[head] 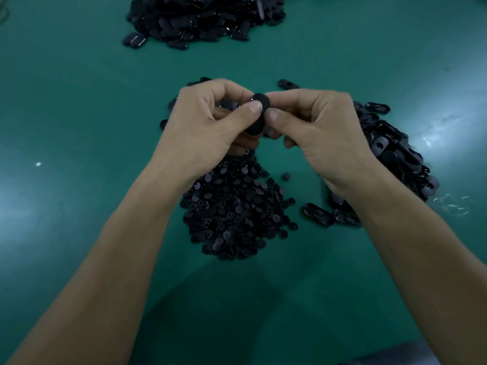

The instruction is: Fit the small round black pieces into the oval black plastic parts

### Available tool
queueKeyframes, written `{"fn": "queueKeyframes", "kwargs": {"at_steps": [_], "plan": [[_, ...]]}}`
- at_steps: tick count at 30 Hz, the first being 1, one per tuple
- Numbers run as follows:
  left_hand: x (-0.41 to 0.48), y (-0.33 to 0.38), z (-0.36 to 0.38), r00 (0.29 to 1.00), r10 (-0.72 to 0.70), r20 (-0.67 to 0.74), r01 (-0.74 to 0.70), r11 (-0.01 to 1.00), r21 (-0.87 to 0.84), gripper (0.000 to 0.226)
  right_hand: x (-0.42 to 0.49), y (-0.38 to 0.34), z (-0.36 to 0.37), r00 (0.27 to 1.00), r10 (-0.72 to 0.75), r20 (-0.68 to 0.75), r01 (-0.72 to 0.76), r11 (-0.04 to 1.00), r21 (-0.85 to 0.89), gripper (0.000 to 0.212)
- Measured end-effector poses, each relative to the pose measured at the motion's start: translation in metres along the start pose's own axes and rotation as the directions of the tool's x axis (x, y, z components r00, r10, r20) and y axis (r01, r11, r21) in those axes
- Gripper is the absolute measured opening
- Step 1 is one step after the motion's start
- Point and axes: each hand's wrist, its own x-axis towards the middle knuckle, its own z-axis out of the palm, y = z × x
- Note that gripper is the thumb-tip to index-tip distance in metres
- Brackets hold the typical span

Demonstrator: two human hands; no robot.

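An oval black plastic part (259, 111) is held between both hands above the green table (79, 114). My left hand (210, 119) pinches it with the thumb pressed on its near face and the fingers curled behind. From the right, my right hand (311, 125) pinches the same part between thumb and forefinger. Whether a small round piece sits in it is hidden by the fingers. A heap of small round black pieces (234, 209) lies just below the hands. A pile of oval parts (395, 159) lies under and to the right of my right wrist.
A large heap of black oval parts (205, 19) lies at the far edge of the table. Single oval parts lie loose, one beyond the hands (287, 84) and one near the right forearm (317, 214). A stray round piece (286, 176) sits between the piles.
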Motion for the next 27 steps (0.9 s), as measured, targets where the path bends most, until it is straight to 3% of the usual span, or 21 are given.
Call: {"fn": "queueKeyframes", "kwargs": {"at_steps": [3,5,8,11,14,18,24,27], "plan": [[0.001,-0.002,-0.001,1.000,-0.004,-0.031,0.005,1.000,0.023,0.003,-0.002,0.002,0.001,0.999,-0.017,0.027,0.019,0.997,-0.073,0.022],[0.003,-0.005,-0.001,0.998,-0.014,-0.068,0.019,0.997,0.071,0.009,-0.002,0.008,0.000,0.999,0.022,0.032,-0.014,0.974,-0.226,0.021],[0.006,-0.008,-0.001,0.987,-0.008,-0.162,0.029,0.992,0.124,0.015,-0.004,0.022,-0.005,0.982,0.146,0.122,-0.064,0.856,-0.512,0.012],[0.007,-0.009,-0.002,0.978,-0.023,-0.205,0.044,0.994,0.096,0.015,-0.008,0.031,-0.004,0.953,0.243,0.178,-0.074,0.762,-0.643,0.009],[0.006,-0.009,-0.002,0.982,-0.012,-0.188,0.028,0.996,0.083,0.010,-0.007,0.032,0.002,0.948,0.268,0.173,-0.079,0.724,-0.685,0.016],[0.006,-0.009,-0.002,0.985,0.011,-0.172,0.004,0.997,0.083,0.026,-0.004,0.027,0.005,0.933,0.301,0.196,-0.084,0.713,-0.696,0.018],[0.004,-0.006,0.001,0.983,0.027,-0.181,-0.023,0.999,0.023,0.003,-0.004,0.019,0.008,0.906,0.340,0.252,-0.049,0.675,-0.736,0.012],[0.003,-0.005,0.001,0.980,0.013,-0.201,-0.022,0.999,-0.041,0.004,-0.006,0.017,0.003,0.938,0.275,0.212,-0.053,0.716,-0.696,0.007]]}}
